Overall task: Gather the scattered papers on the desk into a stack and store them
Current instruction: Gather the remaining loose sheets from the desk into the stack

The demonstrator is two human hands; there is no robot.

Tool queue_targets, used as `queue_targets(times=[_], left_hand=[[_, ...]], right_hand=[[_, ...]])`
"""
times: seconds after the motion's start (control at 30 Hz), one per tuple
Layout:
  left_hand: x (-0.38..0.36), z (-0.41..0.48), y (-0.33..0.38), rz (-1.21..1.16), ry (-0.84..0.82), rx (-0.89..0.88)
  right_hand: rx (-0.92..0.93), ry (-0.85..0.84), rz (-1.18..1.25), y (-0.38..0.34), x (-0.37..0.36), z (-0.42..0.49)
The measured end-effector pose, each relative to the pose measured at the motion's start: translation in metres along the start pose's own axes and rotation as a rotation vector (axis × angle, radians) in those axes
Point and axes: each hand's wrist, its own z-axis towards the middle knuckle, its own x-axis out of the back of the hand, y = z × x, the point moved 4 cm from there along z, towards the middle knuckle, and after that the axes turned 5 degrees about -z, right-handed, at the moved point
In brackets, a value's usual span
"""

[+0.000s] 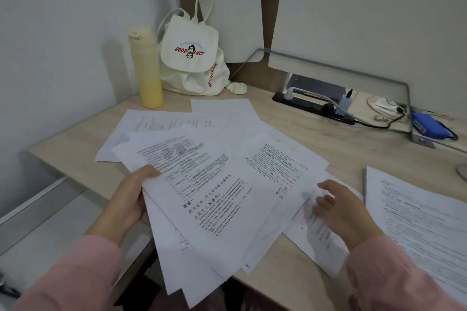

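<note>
A fanned sheaf of papers (214, 209) is pinched at its left edge by the left grip (131, 199), thumb on top, its long axis running away and rightward over the worktop (316, 129); the right grip (341, 212), blurred, is held loosely open, empty, over a loose sheet (307, 225) just right of the sheaf; that sheet is judged nearer the right grip; further sheets (156, 121) lie beyond.

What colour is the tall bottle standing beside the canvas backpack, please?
Pale yellow: the bottle shades from cream lid to deeper yellow base, in the head view.
</note>
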Motion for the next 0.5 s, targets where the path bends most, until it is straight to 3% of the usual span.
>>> queue_targets(times=[0.13,0.3,0.4,0.5], left_hand=[[-0.008,0.002,-0.01,-0.031,0.006,-0.021],[-0.013,0.002,-0.019,0.028,-0.01,-0.07],[-0.012,0.005,-0.019,0.067,-0.021,-0.092],[-0.007,0.007,-0.015,0.114,0.003,-0.122]], right_hand=[[-0.022,-0.091,0.047,0.014,-0.01,0.004],[0.2,-0.169,-0.527,0.02,-0.027,-0.003],[0.383,-0.109,-0.649,0.006,-0.028,-0.003],[0.611,0.054,-0.696,-0.026,-0.023,-0.008]])
